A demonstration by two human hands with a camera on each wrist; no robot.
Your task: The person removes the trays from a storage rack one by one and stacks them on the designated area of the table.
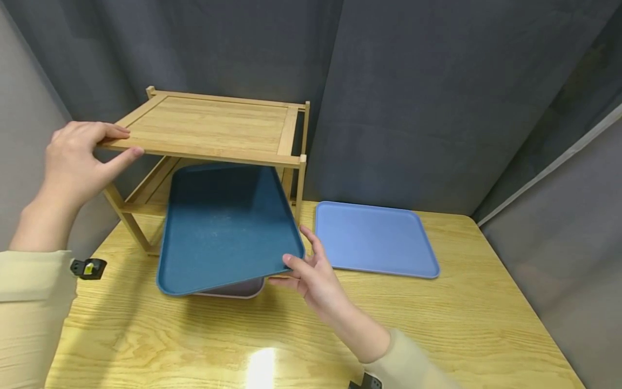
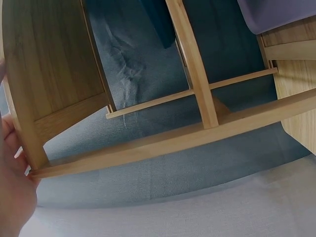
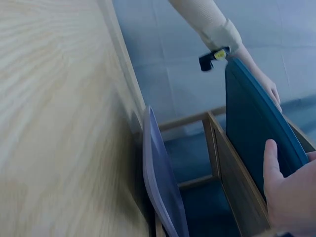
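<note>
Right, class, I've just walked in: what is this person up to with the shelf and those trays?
The left hand grips the top front corner of the wooden shelf. The right hand holds a corner of the dark teal tray, tilted, partly under the top shelf. A pale tray peeks out beneath it. A light blue tray lies flat on the table.

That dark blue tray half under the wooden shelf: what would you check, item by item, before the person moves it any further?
1. Right hand grips the dark blue tray at its near right corner: ok.
2. Left hand holds the wooden shelf by its top left edge: ok.
3. Tray's far end is under the top board: ok.
4. Pale tray lies beneath the dark one; whether they touch: cannot tell.
5. Light blue tray lies apart on the table, out of the way: ok.
</note>
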